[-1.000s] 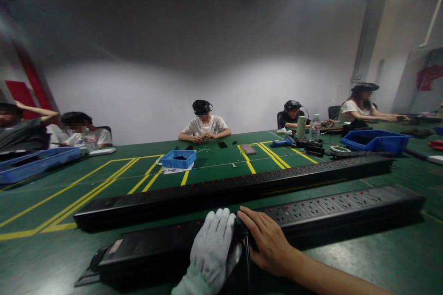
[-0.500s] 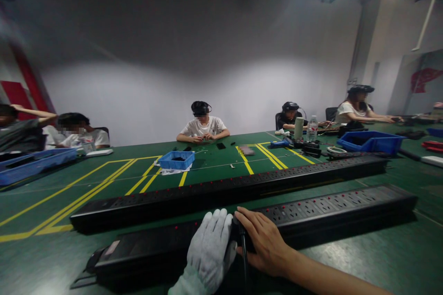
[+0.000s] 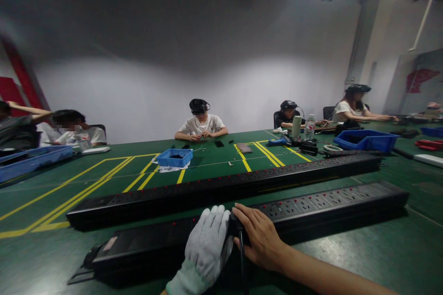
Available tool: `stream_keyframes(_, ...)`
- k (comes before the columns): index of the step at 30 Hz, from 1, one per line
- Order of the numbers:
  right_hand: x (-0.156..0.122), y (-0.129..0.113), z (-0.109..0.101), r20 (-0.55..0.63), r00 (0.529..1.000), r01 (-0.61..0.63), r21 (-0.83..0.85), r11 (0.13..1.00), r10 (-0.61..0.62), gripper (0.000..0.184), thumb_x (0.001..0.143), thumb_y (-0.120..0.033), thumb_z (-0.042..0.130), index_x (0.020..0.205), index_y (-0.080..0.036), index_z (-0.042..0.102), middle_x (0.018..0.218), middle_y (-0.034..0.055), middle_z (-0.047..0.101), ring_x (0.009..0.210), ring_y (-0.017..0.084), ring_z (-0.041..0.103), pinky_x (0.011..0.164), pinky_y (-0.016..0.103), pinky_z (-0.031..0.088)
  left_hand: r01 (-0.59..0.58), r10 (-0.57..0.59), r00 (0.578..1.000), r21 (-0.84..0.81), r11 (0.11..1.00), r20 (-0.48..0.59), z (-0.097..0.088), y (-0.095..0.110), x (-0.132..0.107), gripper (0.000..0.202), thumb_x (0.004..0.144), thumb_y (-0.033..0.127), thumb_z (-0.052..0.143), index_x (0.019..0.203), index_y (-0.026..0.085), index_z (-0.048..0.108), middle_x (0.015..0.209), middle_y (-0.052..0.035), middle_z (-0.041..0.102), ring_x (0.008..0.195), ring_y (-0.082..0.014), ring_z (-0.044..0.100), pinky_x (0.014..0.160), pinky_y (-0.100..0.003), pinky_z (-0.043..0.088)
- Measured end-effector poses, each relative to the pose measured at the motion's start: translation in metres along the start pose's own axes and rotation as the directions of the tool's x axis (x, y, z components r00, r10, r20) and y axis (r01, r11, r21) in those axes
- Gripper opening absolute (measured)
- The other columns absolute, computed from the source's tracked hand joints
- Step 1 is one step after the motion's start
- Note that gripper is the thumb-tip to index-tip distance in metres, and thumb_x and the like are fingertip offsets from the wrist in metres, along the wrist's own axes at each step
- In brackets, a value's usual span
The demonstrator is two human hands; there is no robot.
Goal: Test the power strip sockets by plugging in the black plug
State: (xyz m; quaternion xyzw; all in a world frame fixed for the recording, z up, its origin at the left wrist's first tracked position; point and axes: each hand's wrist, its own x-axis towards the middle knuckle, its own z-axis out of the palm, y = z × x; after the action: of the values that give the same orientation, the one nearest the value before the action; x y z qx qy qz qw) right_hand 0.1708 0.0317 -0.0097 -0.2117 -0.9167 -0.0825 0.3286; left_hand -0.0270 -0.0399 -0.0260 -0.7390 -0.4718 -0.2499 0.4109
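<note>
A long black power strip [image 3: 148, 242] with sockets and small red lights lies across the table in front of me. My left hand [image 3: 206, 242], in a white glove, clasps its middle, the straight fingers over the top and the thumb on the near side. Close against it, my bare right hand [image 3: 259, 235] is closed around a black plug [image 3: 236, 217] on top of the strip. The plug's black cord [image 3: 242, 262] hangs toward me. My fingers hide the plug's sides and the sockets beneath, so how deep it sits cannot be seen.
Behind lies a second black power strip [image 3: 145, 203], roughly parallel. Farther back are a small blue basket [image 3: 175, 159], a blue bin [image 3: 367, 143], a water bottle [image 3: 309, 129] and a blue tool [image 3: 278, 142]. Several people sit around the green table [image 3: 104, 179].
The whole view has shifted slightly, so the strips and table items appear a little to the left and higher. Both hands keep their places on the strip and plug.
</note>
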Motion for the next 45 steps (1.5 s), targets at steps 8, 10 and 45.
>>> stream_keyframes(8, 0.0, -0.001, -0.002, 0.014, 1.0, -0.011, 0.001, 1.0, 0.011, 0.061, 0.084, -0.026, 0.059, 0.14, -0.015, 0.039, 0.138, 0.0152, 0.051, 0.121, 0.027, 0.054, 0.099, 0.042, 0.046, -0.006, 0.007, 0.996, 0.011, 1.0, -0.086, -0.001, 0.001, 0.009, 0.041, 0.086, 0.017, 0.049, 0.126, 0.006, 0.055, 0.126, -0.0168, 0.061, 0.12, -0.0294, 0.054, 0.098, -0.047, 0.049)
stream_keyframes(10, 0.0, -0.002, -0.002, 0.016, 1.0, -0.021, 0.002, 1.0, 0.021, 0.061, 0.083, -0.024, 0.06, 0.14, -0.016, 0.039, 0.138, 0.0144, 0.052, 0.12, 0.027, 0.055, 0.099, 0.041, 0.046, -0.012, 0.013, 0.996, 0.018, 1.0, -0.092, -0.002, 0.001, 0.011, 0.04, 0.086, 0.016, 0.049, 0.124, 0.005, 0.056, 0.124, -0.0171, 0.062, 0.118, -0.0299, 0.056, 0.097, -0.047, 0.05)
stream_keyframes(45, 0.001, -0.008, -0.001, 0.025, 0.998, -0.065, 0.028, 0.998, 0.064, 0.066, 0.077, -0.021, 0.054, 0.14, -0.015, 0.037, 0.139, 0.0153, 0.049, 0.121, 0.029, 0.052, 0.1, 0.045, 0.044, -0.051, 0.062, 0.988, 0.079, 0.996, -0.139, -0.013, -0.002, 0.022, 0.036, 0.087, 0.019, 0.045, 0.117, 0.006, 0.059, 0.115, -0.0164, 0.066, 0.111, -0.0275, 0.061, 0.09, -0.043, 0.053)
